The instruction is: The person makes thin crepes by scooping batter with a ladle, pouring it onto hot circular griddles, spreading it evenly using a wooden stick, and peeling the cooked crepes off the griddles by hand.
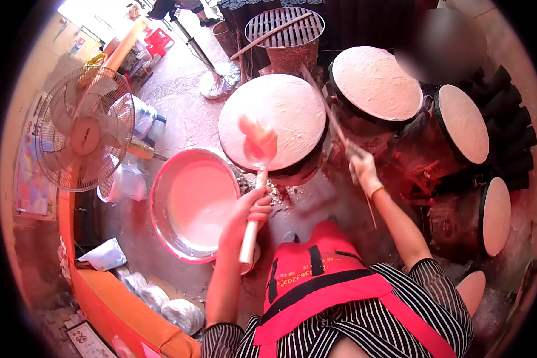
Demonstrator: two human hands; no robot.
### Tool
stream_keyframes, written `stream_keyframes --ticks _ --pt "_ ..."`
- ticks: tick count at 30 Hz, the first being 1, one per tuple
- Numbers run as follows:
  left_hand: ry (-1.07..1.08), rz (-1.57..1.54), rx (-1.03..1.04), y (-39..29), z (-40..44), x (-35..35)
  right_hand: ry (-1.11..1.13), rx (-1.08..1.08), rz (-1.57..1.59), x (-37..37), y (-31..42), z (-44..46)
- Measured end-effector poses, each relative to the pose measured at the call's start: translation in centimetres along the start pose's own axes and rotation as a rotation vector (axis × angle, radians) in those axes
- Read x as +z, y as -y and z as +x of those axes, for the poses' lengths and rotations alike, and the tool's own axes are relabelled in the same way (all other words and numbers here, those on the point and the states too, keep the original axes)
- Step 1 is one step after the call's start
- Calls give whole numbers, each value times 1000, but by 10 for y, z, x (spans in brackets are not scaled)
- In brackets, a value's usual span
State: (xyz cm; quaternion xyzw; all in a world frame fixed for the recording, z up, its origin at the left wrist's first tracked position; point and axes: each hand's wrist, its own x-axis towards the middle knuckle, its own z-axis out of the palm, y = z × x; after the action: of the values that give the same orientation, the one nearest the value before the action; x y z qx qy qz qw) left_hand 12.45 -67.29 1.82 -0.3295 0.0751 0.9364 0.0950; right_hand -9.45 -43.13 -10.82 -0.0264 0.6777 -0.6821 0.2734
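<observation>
My left hand (256, 207) is closed around the pale handle of a ladle (261, 142). The ladle's bowl is over a round griddle (292, 104) spread with pale batter; whether it touches the surface I cannot tell. My right hand (363, 170) grips a long thin stick (333, 114), which slants up beside the griddle's right edge, its lower end poking out below the hand. Left of the griddle stands a large basin (156, 218) with a pink rim, holding smooth pale batter (200, 203).
More drum stoves with pale-coated round tops, such as this one (376, 83), curve along the right. A slatted round rack (285, 27) with a stick across it stands at the back. A fan (85, 136) and an orange counter (113, 301) are on the left.
</observation>
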Motion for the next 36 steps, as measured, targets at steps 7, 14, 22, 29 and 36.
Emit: stream_keyframes --ticks 7,14,22,29,36 --pt "-55 -133 -243 -44 -33 -71 173 -143 -280 89 -88 -133" --pt "-392 914 273 -45 -117 -121 -130 -331 -805 150 -57 -102" --pt "-170 255 16 -91 -133 -156 -181 -445 -982 154 -52 -186" --pt "-220 234 73 -95 -140 -171 -197 -486 -1432 154 -4 -172" --pt "-189 189 87 -85 -143 -165 -266 -495 -1255 112 -4 -199"
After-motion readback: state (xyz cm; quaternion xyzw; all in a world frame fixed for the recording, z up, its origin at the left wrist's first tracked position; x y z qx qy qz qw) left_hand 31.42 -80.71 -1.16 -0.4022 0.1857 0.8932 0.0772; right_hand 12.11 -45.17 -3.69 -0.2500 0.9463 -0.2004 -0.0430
